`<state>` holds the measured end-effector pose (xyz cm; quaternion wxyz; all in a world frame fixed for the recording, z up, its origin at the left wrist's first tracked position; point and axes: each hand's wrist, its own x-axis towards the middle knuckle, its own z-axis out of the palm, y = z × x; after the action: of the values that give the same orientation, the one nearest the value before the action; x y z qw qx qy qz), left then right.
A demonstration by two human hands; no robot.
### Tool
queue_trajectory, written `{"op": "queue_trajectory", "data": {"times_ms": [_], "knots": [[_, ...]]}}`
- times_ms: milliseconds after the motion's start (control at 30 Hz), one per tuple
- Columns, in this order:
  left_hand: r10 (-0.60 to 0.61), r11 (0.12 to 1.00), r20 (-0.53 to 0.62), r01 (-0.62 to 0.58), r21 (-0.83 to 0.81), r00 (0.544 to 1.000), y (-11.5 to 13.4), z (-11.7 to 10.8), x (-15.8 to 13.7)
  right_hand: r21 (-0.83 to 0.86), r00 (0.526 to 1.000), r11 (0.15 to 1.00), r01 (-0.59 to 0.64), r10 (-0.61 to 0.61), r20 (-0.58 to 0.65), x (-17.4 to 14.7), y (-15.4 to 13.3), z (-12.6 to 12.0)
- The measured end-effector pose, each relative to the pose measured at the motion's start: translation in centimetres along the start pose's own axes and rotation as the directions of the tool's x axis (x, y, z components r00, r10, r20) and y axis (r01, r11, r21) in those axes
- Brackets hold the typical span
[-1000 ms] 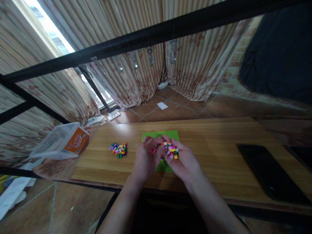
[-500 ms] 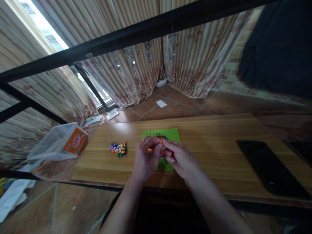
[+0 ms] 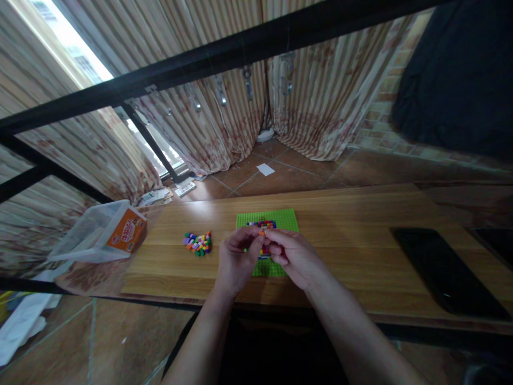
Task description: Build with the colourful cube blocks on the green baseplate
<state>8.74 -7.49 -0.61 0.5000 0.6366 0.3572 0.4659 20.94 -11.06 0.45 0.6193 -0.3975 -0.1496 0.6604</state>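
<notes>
Over a green studded baseplate (image 3: 288,219), my left hand (image 3: 238,255) and my right hand (image 3: 294,255) meet with their fingertips together. Between them shows a small orange toy brick (image 3: 262,233), pinched by both hands. Coloured bricks (image 3: 261,224) sit in rows on the plate, partly hidden behind my fingers. A bit of red shows at my right fingers; whether it is held there I cannot tell. To the left of my left hand lies a loose pile of small coloured bricks (image 3: 198,244) on the wooden table.
A clear plastic box (image 3: 86,235) with an orange label stands at the table's left end. On the right lies a black phone-like slab (image 3: 444,272). A dark metal rail (image 3: 224,56) crosses in front of striped curtains (image 3: 320,112).
My hands have lowered slightly and more of the bricks on the plate shows above them. The orange brick stays between the fingertips. The whole view has shifted a little.
</notes>
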Motion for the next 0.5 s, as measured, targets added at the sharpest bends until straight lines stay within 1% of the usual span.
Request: {"op": "queue_trajectory", "data": {"times_ms": [100,200,300,367,433,500], "knots": [[0.113,0.965,0.014,-0.113,0.234,0.993,-0.4,-0.5,-0.2,-0.054,1.0,0.998,0.009,-0.009,0.002,0.1,0.3,0.3],[0.18,0.907,0.067,-0.192,0.374,0.981,-0.4,-1.2,-0.2,-0.073,1.0,0.997,0.007,-0.007,0.003,0.2,0.5,0.5],[0.214,0.877,0.12,-0.245,0.412,0.969,0.0,-1.8,-0.1,-0.071,1.0,0.997,-0.01,0.011,0.009,0.2,0.6,0.7],[0.206,0.873,0.148,-0.25,0.418,0.967,0.2,-2.1,-0.1,-0.067,1.0,0.998,-0.018,0.019,0.018,0.2,0.7,0.8],[0.179,0.879,0.137,-0.221,0.422,0.974,0.6,-2.2,-0.1,-0.062,0.999,0.998,-0.022,0.024,0.024,0.2,0.8,0.9],[0.148,0.896,0.079,-0.168,0.412,0.986,0.9,-2.1,-0.2,-0.056,0.999,0.998,-0.03,0.032,0.032,0.1,0.9,1.1]]}}
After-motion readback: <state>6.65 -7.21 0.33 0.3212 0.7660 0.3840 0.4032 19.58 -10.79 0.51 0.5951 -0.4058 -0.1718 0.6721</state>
